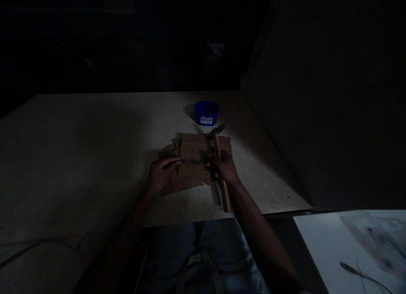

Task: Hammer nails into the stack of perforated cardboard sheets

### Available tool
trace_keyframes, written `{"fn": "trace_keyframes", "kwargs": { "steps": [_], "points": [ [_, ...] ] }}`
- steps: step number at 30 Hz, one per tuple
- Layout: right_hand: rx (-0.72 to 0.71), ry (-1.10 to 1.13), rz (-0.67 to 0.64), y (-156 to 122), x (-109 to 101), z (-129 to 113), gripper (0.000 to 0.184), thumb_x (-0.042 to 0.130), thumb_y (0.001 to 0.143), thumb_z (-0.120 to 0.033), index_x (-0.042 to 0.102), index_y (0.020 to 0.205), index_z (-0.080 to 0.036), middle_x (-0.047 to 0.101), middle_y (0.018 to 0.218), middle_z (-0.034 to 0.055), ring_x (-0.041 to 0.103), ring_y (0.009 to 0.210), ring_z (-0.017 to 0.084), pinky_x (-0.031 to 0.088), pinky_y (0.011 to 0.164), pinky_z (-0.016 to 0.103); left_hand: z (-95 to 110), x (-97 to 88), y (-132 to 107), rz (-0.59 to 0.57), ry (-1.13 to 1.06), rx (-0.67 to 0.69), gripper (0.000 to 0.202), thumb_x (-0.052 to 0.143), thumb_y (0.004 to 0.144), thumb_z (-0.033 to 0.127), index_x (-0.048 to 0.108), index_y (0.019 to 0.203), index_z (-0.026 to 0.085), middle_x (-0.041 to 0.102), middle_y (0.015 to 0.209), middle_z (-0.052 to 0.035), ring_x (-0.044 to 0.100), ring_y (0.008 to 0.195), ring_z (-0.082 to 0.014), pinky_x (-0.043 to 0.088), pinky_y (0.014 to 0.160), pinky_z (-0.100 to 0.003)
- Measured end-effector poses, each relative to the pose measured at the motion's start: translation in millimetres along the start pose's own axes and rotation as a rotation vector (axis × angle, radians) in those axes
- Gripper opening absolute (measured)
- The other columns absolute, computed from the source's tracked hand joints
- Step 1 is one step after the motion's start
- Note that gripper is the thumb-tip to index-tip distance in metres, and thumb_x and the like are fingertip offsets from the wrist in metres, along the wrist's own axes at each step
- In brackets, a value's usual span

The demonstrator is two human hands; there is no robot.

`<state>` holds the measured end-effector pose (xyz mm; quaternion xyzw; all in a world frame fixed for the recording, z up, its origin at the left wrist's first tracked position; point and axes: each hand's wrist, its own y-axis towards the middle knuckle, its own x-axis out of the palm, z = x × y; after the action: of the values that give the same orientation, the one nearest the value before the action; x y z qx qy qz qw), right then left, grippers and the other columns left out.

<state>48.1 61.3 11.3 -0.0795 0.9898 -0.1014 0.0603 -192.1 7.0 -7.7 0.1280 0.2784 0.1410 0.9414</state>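
Observation:
In the head view my left hand (160, 173) pinches the left end of a thin, dark, bumpy chain-like strip (192, 161). The strip lies across a piece of brown cardboard (193, 170) dotted with rows of small marks. My right hand (226, 167) is closed around a hammer (217, 145) by its wooden handle. The hammer's metal head points away from me, over the far edge of the cardboard. Right fingertips rest near the strip's right end; dim light hides whether they touch it.
A blue plastic container (207, 112) with a white label stands just beyond the cardboard on the pale table (104, 146). A dark panel (342, 99) rises along the right side. At lower right, a white surface (323, 243) bears a clear plastic sheet and a thin cord.

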Motion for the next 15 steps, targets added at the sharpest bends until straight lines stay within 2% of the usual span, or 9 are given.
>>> {"fn": "trace_keyframes", "kwargs": {
  "steps": [4,15],
  "points": [
    [0.005,-0.016,0.034,-1,1,-1,0.033,0.066,0.076,-0.051,0.059,0.086,-0.021,0.071,0.063,-0.0011,0.046,0.03,0.008,0.034,0.028,0.019,-2,4.4,1,-0.014,-0.045,-0.013,0.02,0.068,0.084,0.038,0.078,0.091,0.023,0.079,0.093,-0.0018,0.074,0.085,-0.0185,0.062,0.08,-0.03],
    [-0.019,0.023,0.015,-4,2,-7,0.034,0.067,0.074,-0.049,0.055,0.084,-0.019,0.068,0.061,-0.0001,0.04,0.028,0.007,0.028,0.027,0.02,-12,7.1,-4,-0.07,-0.134,-0.009,0.021,0.065,0.086,0.039,0.079,0.091,0.024,0.079,0.095,-0.0014,0.075,0.086,-0.0191,0.062,0.081,-0.032]
  ]
}}
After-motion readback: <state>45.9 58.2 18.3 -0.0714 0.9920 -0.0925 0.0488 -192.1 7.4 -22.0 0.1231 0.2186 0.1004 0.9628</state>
